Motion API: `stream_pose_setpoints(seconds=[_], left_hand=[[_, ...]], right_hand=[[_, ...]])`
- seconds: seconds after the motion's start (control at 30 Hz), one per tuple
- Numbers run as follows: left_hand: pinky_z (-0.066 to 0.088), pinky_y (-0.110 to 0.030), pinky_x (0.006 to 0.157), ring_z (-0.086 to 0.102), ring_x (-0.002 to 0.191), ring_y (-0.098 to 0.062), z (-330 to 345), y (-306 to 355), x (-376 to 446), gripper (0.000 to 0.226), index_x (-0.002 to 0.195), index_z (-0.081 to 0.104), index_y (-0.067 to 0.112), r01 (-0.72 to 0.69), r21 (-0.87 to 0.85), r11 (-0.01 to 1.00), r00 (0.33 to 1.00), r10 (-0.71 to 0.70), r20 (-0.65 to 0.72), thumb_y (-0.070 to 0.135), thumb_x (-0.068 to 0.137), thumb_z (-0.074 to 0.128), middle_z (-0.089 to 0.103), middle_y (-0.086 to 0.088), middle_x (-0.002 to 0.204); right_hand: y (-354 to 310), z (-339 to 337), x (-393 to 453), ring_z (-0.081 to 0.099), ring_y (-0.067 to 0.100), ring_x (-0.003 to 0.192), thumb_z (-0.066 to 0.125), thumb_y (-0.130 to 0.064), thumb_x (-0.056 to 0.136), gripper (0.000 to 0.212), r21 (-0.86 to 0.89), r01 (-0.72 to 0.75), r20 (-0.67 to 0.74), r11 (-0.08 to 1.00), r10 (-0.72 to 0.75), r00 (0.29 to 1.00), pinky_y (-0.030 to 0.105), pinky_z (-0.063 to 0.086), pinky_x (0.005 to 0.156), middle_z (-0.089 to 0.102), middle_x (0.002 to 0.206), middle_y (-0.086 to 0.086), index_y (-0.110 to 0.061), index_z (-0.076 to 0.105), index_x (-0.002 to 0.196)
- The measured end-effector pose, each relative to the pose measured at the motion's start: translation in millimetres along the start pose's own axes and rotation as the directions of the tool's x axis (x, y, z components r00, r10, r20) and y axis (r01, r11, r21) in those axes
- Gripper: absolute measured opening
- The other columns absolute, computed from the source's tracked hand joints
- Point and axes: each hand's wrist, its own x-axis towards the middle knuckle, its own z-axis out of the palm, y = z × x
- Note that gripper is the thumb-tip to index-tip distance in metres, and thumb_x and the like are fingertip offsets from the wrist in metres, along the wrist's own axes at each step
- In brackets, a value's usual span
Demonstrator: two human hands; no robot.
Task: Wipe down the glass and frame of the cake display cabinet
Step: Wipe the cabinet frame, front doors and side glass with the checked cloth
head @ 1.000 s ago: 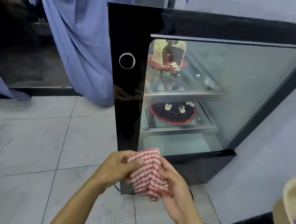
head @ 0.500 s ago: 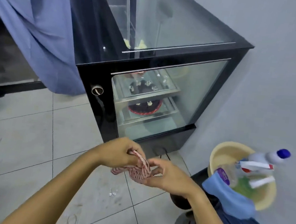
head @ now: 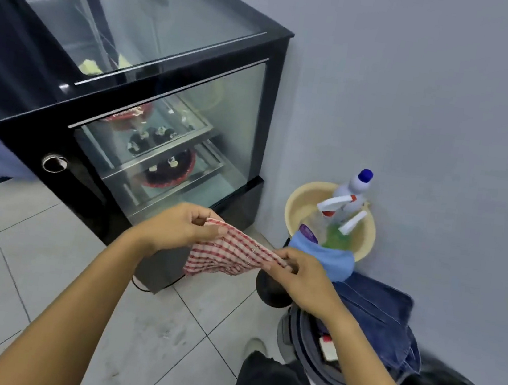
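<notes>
The left hand (head: 181,231) pinches one upper corner of a cloth (head: 229,255) between thumb and curled fingers; the right hand (head: 301,279) pinches the opposite edge the same way. Stretched between the two hands, the cloth is a thin red-and-white check, taut along its top edge and sagging in soft folds below, with its lower corner hanging free above the tiled floor (head: 27,259). It is held in the air in front of the low corner of the display cabinet (head: 44,129), near it but not touching.

The cabinet has a glossy black frame, a glass top and a glass side panel (head: 210,122). Through the glass, shelves carry a dark round cake (head: 168,171) on a red base. A round metal fitting (head: 53,162) sits on the black front.

Right of the cabinet, against the grey wall (head: 419,101), a cream basin (head: 301,206) holds spray bottles (head: 346,203) and a blue rag (head: 331,260).
</notes>
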Motion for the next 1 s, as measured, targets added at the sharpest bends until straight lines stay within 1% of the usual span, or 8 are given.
stream_pose_setpoints(seconds=[0.3,0.43,0.53,0.6,0.7,0.8,0.87,1.0], left_hand=[[0.057,-0.040,0.087,0.071,0.095,-0.025,32,4,112,0.021,0.118,0.066,0.022,0.035,-0.065,0.997,0.999,-0.037,-0.025,0.019,0.098,0.071,0.076,-0.010,0.099],[0.054,-0.034,0.089,0.072,0.089,-0.018,25,25,154,0.023,0.123,0.062,0.024,-0.014,0.103,0.995,0.999,0.011,0.030,0.016,0.101,0.065,0.078,-0.013,0.097],[0.053,-0.026,0.090,0.075,0.096,-0.015,16,52,182,0.029,0.127,0.061,0.030,-0.117,0.312,0.943,0.982,0.063,0.178,0.020,0.100,0.067,0.080,0.001,0.099],[0.056,-0.021,0.087,0.075,0.096,-0.013,13,70,200,0.032,0.128,0.062,0.034,-0.156,0.403,0.902,0.958,0.038,0.285,0.021,0.099,0.069,0.080,0.000,0.100],[0.054,-0.022,0.085,0.075,0.093,-0.008,7,89,224,0.032,0.126,0.064,0.036,-0.146,0.419,0.896,0.935,-0.014,0.356,0.023,0.097,0.071,0.080,0.002,0.098],[0.051,-0.027,0.094,0.074,0.100,-0.011,1,96,252,0.034,0.126,0.066,0.035,-0.086,0.361,0.928,0.923,-0.062,0.379,0.031,0.094,0.075,0.080,0.002,0.101],[0.050,-0.035,0.107,0.071,0.108,-0.012,2,90,273,0.038,0.126,0.067,0.034,-0.048,0.302,0.952,0.931,-0.066,0.359,0.049,0.092,0.073,0.078,0.005,0.109],[0.041,-0.055,0.116,0.063,0.126,-0.030,3,43,298,0.088,0.136,0.063,0.026,0.305,-0.127,0.944,0.902,-0.244,0.356,0.089,0.075,0.056,0.070,-0.006,0.132]], right_hand=[[31,-9,-17,0.074,0.007,0.086,0.068,-0.022,0.101,0.008,0.317,-0.139,-0.101,0.938,0.179,0.979,0.021,0.054,0.075,0.079,0.097,-0.003,-0.017,0.073,0.106],[41,-2,17,0.076,0.020,0.092,0.073,-0.017,0.096,0.024,0.480,-0.283,0.089,0.831,0.274,0.958,0.043,0.063,0.088,0.079,0.105,0.008,-0.010,0.067,0.118],[29,-12,56,0.075,0.022,0.107,0.081,-0.040,0.089,0.053,0.515,-0.339,0.252,0.788,0.238,0.938,0.043,0.059,0.099,0.078,0.115,0.004,-0.021,0.058,0.133],[22,-15,81,0.073,0.019,0.114,0.078,-0.054,0.088,0.059,0.533,-0.311,0.237,0.787,0.214,0.948,0.041,0.056,0.104,0.076,0.122,-0.001,-0.029,0.057,0.137],[16,-16,108,0.072,0.015,0.114,0.072,-0.047,0.093,0.041,0.510,-0.245,0.136,0.824,0.205,0.969,0.045,0.053,0.109,0.076,0.120,-0.003,-0.025,0.066,0.128],[8,-18,124,0.072,0.012,0.109,0.063,-0.031,0.103,0.017,0.524,-0.168,-0.025,0.835,0.212,0.977,0.037,0.056,0.104,0.078,0.110,-0.005,-0.024,0.071,0.117],[8,-19,132,0.071,0.010,0.110,0.060,-0.026,0.105,0.021,0.596,-0.135,-0.099,0.792,0.240,0.966,0.030,0.055,0.100,0.077,0.113,-0.005,-0.022,0.069,0.124],[13,-16,148,0.069,0.025,0.120,0.058,-0.016,0.105,0.031,0.814,-0.094,-0.132,0.573,0.340,0.931,0.043,0.051,0.111,0.075,0.124,0.009,-0.010,0.063,0.135]])
